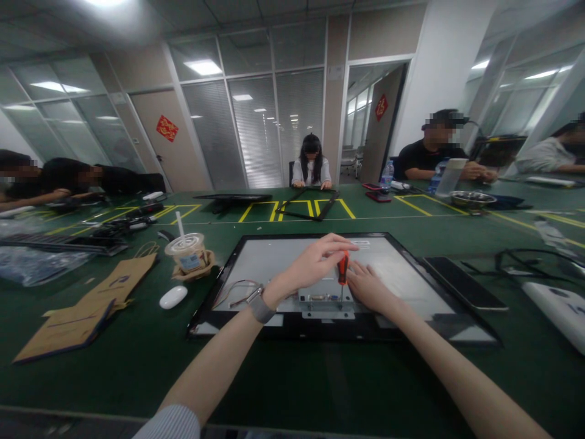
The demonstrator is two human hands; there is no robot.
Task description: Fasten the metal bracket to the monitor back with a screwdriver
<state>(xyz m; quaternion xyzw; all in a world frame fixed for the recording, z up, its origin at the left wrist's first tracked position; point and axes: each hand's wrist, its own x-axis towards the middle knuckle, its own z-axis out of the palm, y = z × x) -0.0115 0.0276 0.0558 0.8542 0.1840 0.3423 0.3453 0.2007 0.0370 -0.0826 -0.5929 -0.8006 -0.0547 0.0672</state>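
Note:
A flat display panel (411,268) in a black frame lies face down on the green table in front of me. A small metal board housing (325,299) sits at its near edge. My left hand (315,262) is closed around the top of an orange-handled screwdriver (342,269), which stands upright with its tip on the housing. My right hand (368,286) rests beside the shaft, fingers bent against it and the panel. A grey band is on my left wrist. Thin loose wires (237,291) trail from the panel's left side.
A lidded drink cup with a straw (186,251), a white mouse-like object (173,297) and brown paper bags (91,299) lie to the left. A dark slab (464,282), cables and a white device (555,305) lie right. Other people sit around the table's far sides.

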